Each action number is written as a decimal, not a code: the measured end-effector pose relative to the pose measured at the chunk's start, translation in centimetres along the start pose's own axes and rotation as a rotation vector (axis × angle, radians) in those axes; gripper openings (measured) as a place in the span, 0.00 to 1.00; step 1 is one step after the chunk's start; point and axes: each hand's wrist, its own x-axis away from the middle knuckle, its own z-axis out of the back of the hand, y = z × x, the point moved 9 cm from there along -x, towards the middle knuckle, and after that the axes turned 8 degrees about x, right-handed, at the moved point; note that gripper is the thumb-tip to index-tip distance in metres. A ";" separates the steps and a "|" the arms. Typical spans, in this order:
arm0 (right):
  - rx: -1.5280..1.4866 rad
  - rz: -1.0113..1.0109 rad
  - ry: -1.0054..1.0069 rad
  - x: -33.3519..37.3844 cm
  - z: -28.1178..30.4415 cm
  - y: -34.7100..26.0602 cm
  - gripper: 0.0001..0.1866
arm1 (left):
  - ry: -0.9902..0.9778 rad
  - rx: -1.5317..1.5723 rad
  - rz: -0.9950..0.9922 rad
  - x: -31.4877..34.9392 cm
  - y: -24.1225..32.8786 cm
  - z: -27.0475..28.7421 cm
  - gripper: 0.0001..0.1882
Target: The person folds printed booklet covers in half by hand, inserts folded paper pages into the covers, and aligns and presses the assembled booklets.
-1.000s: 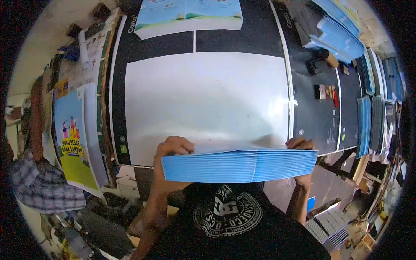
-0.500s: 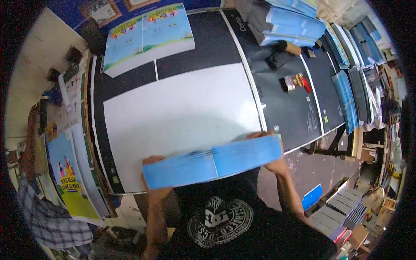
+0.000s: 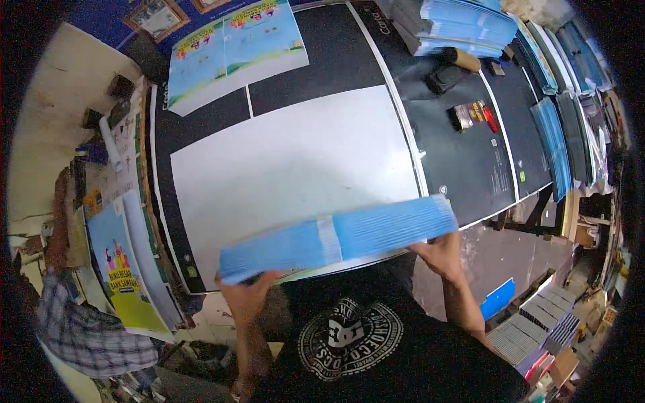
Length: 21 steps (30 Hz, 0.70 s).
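A thick stack of blue printed sheets (image 3: 396, 225) is between my hands at the near edge of the table, slanting up to the right. Its facing long side shows many fine layered edges, with a pale band near the middle. My left hand (image 3: 247, 295) grips the left end from below, thumb along the lower edge. At the right end, my right hand (image 3: 445, 255) holds the lower corner, some fingers hidden behind the stack. Beneath and beyond lies a large white sheet (image 3: 289, 154) on the black-covered table (image 3: 322, 60).
Blue illustrated prints (image 3: 232, 54) lie at the far left. Far right are a tall blue stack (image 3: 463, 30), a dark tool with a tan cylindrical part (image 3: 450, 74) and a small red-and-brown packet (image 3: 474, 117). A printed poster (image 3: 121, 262) and plaid cloth (image 3: 94, 326) are at the left.
The stack's right end has risen slightly, and its layers now look more spread and stepped. My right hand has shifted to its lower edge. The whole view has shifted a little.
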 end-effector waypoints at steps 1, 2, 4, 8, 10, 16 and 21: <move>0.042 -0.163 -0.063 -0.2 -0.8 2.5 0.36 | 0.033 -0.031 0.024 -1.1 0.7 -1.5 0.16; 0.039 -0.165 -0.057 -0.6 -0.8 2.6 0.36 | 0.066 -0.059 0.049 -1.8 0.9 -2.1 0.16; 0.067 -0.221 -0.003 -0.7 -0.9 2.8 0.36 | 0.047 -0.033 0.192 -1.9 -1.6 -2.1 0.20; 0.189 -0.322 -0.032 -0.9 -0.5 2.1 0.33 | 0.076 -0.418 0.096 -2.6 1.6 0.2 0.37; 0.209 -0.279 -0.032 -1.0 -1.1 2.2 0.33 | 0.215 -0.358 -0.217 -2.6 8.6 1.1 0.36; 0.254 -0.248 -0.046 -0.9 -1.1 2.0 0.40 | -0.198 -0.558 -0.665 -4.3 13.8 -15.3 0.31; 0.468 -0.403 -0.144 -1.1 -0.1 0.2 0.51 | -0.220 -0.974 -0.537 -9.2 3.7 -21.0 0.29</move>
